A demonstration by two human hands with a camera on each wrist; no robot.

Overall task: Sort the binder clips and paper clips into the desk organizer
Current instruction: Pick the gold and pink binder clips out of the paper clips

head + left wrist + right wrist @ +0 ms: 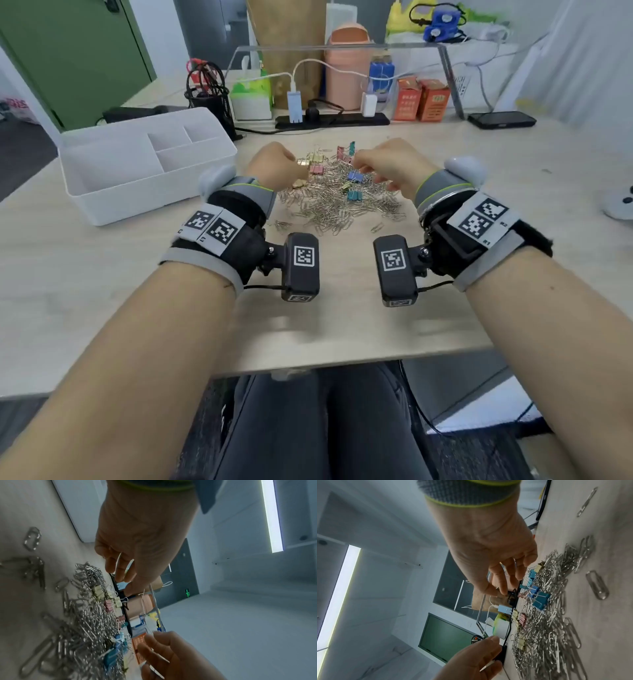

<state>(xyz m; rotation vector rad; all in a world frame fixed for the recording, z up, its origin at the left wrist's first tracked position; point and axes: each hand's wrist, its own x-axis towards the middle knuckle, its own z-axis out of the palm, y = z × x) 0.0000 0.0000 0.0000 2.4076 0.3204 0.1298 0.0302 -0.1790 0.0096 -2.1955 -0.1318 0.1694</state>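
Note:
A heap of silver paper clips [339, 205] lies mid-table, with several coloured binder clips mixed in, among them a blue binder clip [355, 176] and a teal binder clip [354, 195]. The white desk organizer [102, 192] stands to the left with its compartments showing no clips. My left hand [298, 168] hovers over the heap's far left, fingers curled, with a thin wire paper clip [118, 559] pinched between them. My right hand [363, 168] hovers over the far right; thumb and forefinger pinch a small paper clip [496, 587] just above the blue binder clips [539, 597].
Behind the heap runs a black power strip [332, 120] with plugged chargers and cables. A black mesh pen holder [209, 99] stands behind the organizer. Orange boxes [423, 99], a pink bin [346, 68] and a phone [501, 120] line the back. Stray paper clips [376, 227] lie nearer me.

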